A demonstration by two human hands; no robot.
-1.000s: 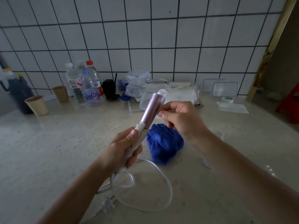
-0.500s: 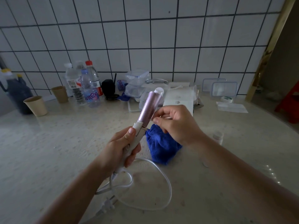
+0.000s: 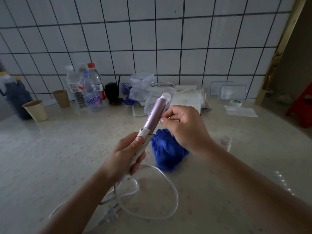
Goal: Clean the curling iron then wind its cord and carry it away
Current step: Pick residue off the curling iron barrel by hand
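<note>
My left hand (image 3: 127,153) grips the white handle of the curling iron (image 3: 154,115), holding it tilted up and away over the counter. The iron's barrel is pink-purple with a white tip. My right hand (image 3: 185,128) is curled beside the barrel and pinches a thin white stick (image 3: 166,117) against its right side; what the stick is I cannot tell. The white cord (image 3: 174,190) hangs from the handle and loops loosely on the counter, ending in a plug (image 3: 109,217) near the front edge. A crumpled blue cloth (image 3: 167,155) lies under my hands.
A small white bottle (image 3: 225,143) stands right of the cloth. Along the tiled wall are water bottles (image 3: 92,97), paper cups (image 3: 36,110), a dark jug (image 3: 16,100), clear plastic boxes (image 3: 141,86) and lids (image 3: 233,92). A red stool (image 3: 302,105) stands at far right.
My right hand has shifted slightly along the right side of the barrel while pinching the stick. The iron has stayed tilted in my left hand; cord and cloth lie as before.
</note>
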